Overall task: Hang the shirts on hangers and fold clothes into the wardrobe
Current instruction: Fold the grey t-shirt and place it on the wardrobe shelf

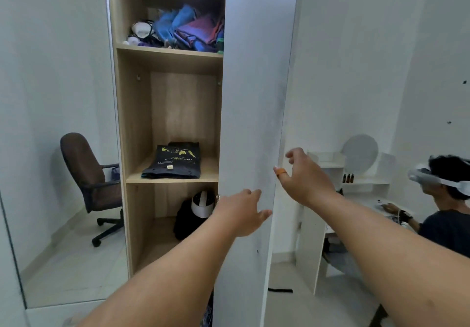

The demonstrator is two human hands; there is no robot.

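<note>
One folded shirt (173, 161) lies on the wardrobe (132, 123) middle shelf, no hangers or hung shirts show, and both hands, left (241, 214) and right (305, 176), reach empty and open-fingered toward the door (254, 97), so much seems left

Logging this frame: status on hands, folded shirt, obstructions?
Left hand open, on the wardrobe door. Right hand open at the door's edge. Folded black shirt on middle shelf. Door half covers the opening.

Both hands, left hand (244, 212) and right hand (305, 176), reach open-fingered at the wardrobe door (254, 97).
</note>
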